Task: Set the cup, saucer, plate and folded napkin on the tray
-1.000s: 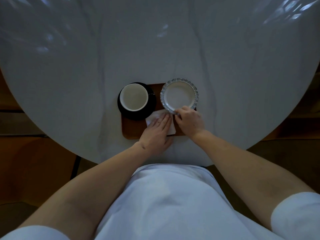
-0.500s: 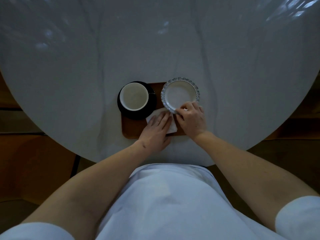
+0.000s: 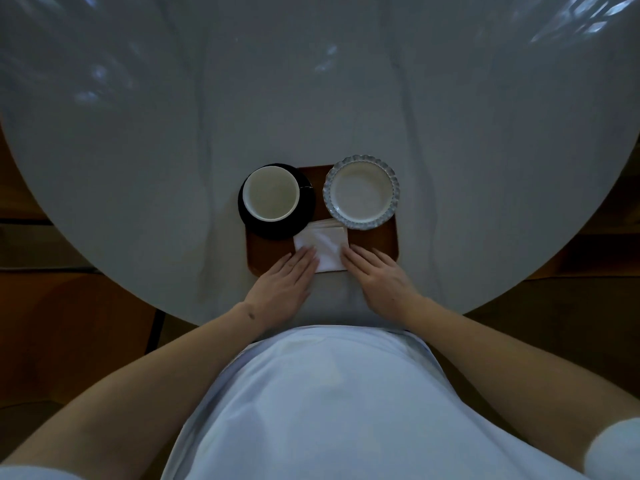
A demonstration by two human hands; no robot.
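A: What has changed?

B: The right hand (image 3: 377, 282) has left the plate (image 3: 361, 192) and the left hand (image 3: 284, 282) has slid off the napkin (image 3: 323, 249). Cup (image 3: 270, 194), saucer (image 3: 277, 228), plate and napkin all sit on the tray (image 3: 374, 242) near the counter (image 3: 138, 133) edge, so the setting looks complete.

A: And the fingers?

B: Both hands lie flat, fingers (image 3: 304, 259) extended, gripping nothing. In this dim light they seem to just touch the napkin's sides.

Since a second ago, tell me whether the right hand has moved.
Yes. The right hand has pulled back toward the person, off the rim of the plate, which stayed put. It now lies flat at the tray's near edge, beside the napkin.
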